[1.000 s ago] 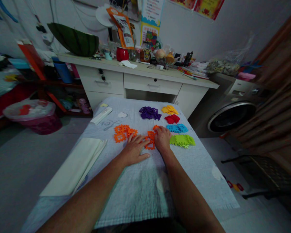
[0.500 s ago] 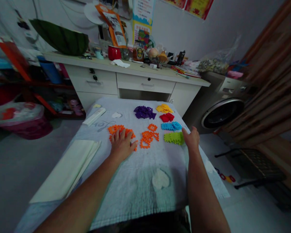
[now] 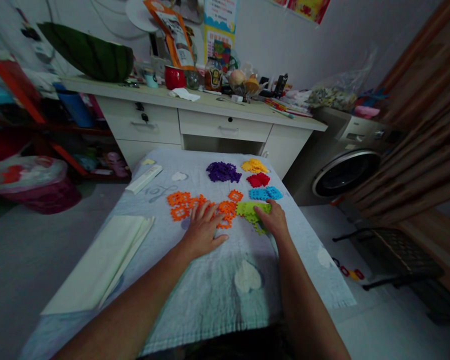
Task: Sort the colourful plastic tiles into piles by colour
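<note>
Piles of plastic puzzle tiles lie sorted by colour on a light blue towel. My left hand lies flat with fingers spread, its fingertips on the orange tiles. My right hand rests palm down on the right side of the green tiles, which sit close against the orange ones. Behind them lie the purple tiles, yellow tiles, red tiles and blue tiles.
A folded cream cloth lies at the towel's left edge and a white remote at its far left. Behind stands a cluttered white desk, with a washing machine at the right and a pink bin at the left.
My right hand moved from the towel's right edge onto the green tiles and slid them left towards the orange ones. My left hand shifted slightly right over the orange tiles.
</note>
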`<action>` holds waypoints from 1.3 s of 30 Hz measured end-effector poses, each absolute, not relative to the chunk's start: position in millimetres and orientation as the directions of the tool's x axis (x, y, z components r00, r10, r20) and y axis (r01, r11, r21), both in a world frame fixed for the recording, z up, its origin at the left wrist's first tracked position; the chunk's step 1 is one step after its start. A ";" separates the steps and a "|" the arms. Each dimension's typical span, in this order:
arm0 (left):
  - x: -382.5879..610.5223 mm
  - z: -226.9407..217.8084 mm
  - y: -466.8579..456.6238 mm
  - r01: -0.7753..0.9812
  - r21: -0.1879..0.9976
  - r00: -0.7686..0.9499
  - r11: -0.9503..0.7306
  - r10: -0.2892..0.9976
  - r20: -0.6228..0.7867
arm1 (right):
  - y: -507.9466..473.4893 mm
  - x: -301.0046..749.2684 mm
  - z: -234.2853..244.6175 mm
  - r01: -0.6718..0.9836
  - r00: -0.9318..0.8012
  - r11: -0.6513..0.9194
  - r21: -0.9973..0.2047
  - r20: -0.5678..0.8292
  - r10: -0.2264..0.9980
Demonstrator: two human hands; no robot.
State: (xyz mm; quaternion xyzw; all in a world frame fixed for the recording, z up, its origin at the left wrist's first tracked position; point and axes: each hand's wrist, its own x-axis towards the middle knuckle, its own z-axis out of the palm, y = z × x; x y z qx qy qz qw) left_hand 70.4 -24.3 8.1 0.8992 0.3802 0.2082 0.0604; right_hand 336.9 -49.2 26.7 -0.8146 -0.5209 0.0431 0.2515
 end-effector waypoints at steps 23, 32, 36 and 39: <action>91.5 10.9 -19.3 0.461 0.629 0.311 -0.626 0.777 0.547 | -18.5 225.7 56.9 0.571 0.116 0.239 -0.785 0.365 0.924; 59.1 22.8 0.6 0.569 0.695 0.009 -0.439 0.849 0.529 | -0.6 237.9 64.3 0.590 -0.017 0.276 -0.759 0.330 0.944; 45.2 20.2 13.1 0.592 0.699 0.000 -0.401 0.867 0.498 | -8.3 275.8 50.6 0.786 -0.019 0.172 -0.594 0.254 0.967; 40.5 18.8 16.4 0.651 0.658 -0.032 -0.378 0.853 0.521 | -19.4 283.6 41.3 0.858 -0.112 0.184 -0.479 0.175 0.978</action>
